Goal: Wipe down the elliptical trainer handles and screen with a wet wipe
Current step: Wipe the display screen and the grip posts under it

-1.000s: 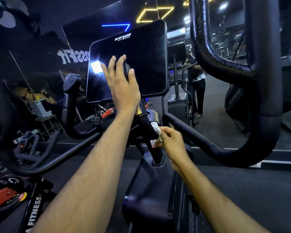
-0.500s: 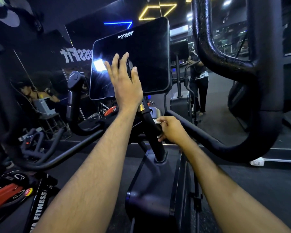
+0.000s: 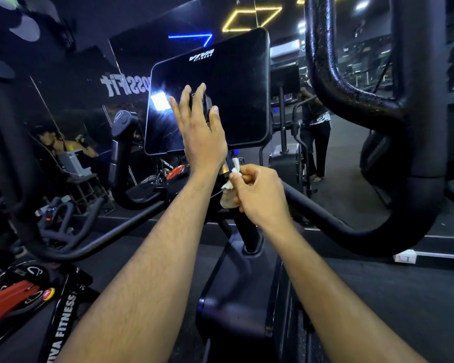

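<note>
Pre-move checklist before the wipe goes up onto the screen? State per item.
1. Wet wipe in right hand: ok, fingers curled round it.
2. Left hand flat, fingers straight, in front of screen: ok; contact cannot tell.
3. Left hand covers the screen's lower middle: not ok.
4. Wipe free of the centre post: cannot tell, it sits right against it.
5. Screen dark, smears showing near the glare: not ok, unwiped.
6. Wipe dampness: cannot tell.

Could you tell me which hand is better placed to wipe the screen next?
The right hand: it grips the wet wipe just below the screen. The left hand lies with straight fingers against the screen and holds no wipe.
</note>
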